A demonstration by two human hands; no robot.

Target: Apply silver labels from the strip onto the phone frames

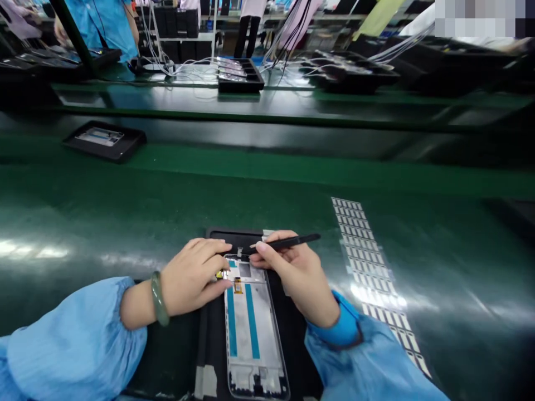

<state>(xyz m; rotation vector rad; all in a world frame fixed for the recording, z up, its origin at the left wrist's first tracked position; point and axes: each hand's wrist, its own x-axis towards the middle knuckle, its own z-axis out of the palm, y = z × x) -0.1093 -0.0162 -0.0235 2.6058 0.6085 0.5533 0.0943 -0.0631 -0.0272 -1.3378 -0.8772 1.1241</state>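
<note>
A silver phone frame (pixel 261 328) with two long blue strips lies on a black padded work mat (pixel 298 345) in front of me. My left hand (pixel 194 273), with a green bangle at the wrist, has its thumb and fingers on the frame's upper left edge. A small yellow part (pixel 219 274) shows between them. Wrapped around black tweezers (pixel 296 240), my right hand (pixel 292 264) is at the frame's top right corner. The tweezers' tip points left, near a small metallic piece (pixel 239 252) above the frame's top edge. An orange flex connector (pixel 238 286) sits on the upper frame.
On the green bench (pixel 167 206), a sheet of small labels (pixel 368 256) runs down the right. A black tray (pixel 104 140) holding another phone frame stands back left. Beyond a raised ledge are a black box (pixel 239 75), cables and people in the background.
</note>
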